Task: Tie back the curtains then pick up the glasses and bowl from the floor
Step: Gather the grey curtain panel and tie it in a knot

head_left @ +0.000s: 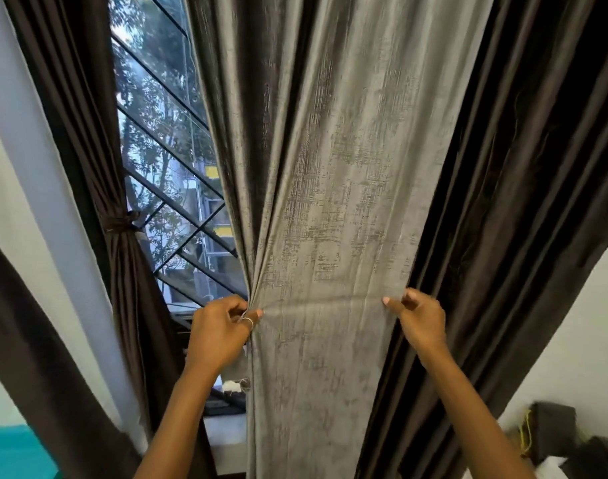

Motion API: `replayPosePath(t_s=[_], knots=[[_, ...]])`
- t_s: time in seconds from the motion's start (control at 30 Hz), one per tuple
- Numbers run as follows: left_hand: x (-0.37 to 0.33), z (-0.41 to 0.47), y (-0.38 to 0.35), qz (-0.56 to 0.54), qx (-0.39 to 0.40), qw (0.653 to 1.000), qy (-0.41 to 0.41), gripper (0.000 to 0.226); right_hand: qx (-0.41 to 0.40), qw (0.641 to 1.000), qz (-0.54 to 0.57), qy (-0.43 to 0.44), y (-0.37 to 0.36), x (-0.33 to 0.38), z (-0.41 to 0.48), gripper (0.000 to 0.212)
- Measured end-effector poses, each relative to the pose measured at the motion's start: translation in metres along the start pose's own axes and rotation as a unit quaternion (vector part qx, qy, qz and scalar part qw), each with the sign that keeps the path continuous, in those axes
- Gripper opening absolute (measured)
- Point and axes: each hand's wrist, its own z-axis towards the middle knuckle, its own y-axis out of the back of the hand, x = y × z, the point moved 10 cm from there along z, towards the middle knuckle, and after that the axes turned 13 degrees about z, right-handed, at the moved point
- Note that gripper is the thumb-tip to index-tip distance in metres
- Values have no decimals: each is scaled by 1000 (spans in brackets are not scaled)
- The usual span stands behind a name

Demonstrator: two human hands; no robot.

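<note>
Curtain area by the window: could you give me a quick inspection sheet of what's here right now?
Surface: windowsill partly visible; floor not in view.
Job's things: grey curtain loose, gathered at both edges; dark brown curtain already tied with a tieback; glasses and bowl not seen.
Clutter: dark items at lower right, unclear.
Grippers: left hand pinching the grey curtain's left edge; right hand pinching its right edge.
Cables: yellow cord at lower right.
Surroundings: barred window, trees outside, white wall.
</note>
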Motion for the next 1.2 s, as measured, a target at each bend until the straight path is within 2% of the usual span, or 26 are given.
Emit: replayPosePath(t_s=[0.07,0.13,0.23,0.33,0.47,0.63,0.8,1.0,1.07,1.2], knots=[[-4,-2,-4,7,-15,1000,3,39,-79,993,-74,56,14,12,-22,37],[-6,-4,-8,15,-30,999,18,38,-112,984,-75,117,12,30,-58,42],[-13,-10,-13,24,-37,999,26,32,-96,979,-51,171,-12,43,-102,12],[-21,-13,-17,30,-37,999,15,31,-54,982,-35,175,-51,46,-119,15],[-25,-13,-25,22,-23,999,2,33,14,981,-17,195,-104,64,-126,9],[-23,-12,-30,-35,7,999,-15,19,83,979,64,174,-146,87,-129,15],[-14,-9,-34,-63,48,996,-31,9,74,983,52,159,-161,76,-130,20],[-26,-10,-35,-73,82,992,-61,15,68,984,83,141,-160,76,-130,22],[-30,-9,-35,-65,88,993,-44,6,72,984,78,143,-160,76,-131,20],[-39,-6,-28,5,42,999,-1,46,79,986,20,148,-157,74,-134,19]])
